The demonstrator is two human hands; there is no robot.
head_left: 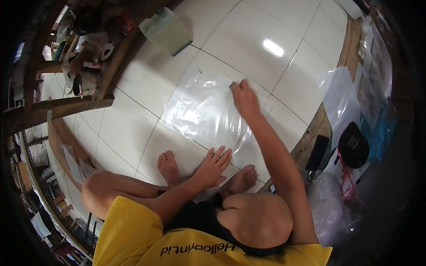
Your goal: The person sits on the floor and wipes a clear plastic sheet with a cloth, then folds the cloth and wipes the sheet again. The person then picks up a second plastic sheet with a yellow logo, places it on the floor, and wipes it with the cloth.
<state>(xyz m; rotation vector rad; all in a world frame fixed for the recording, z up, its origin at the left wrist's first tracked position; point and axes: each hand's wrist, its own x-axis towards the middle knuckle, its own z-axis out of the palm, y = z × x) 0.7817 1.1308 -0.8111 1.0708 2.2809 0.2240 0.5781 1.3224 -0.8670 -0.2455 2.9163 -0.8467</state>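
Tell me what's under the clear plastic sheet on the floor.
Through the clear plastic sheet show white floor tiles and their grout lines. The right hand covers its far edge, the left hand its near edge; nothing beneath them shows.

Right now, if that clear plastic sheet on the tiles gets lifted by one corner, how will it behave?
The clear plastic sheet is wrinkled and thin, so it will probably flop and drape. It looks light. On the glossy floor tiles it may slide unless the left hand pins it.

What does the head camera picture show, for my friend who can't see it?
A person sitting on a white tiled floor presses a clear plastic sheet flat, right hand at its far edge, left hand at its near edge.
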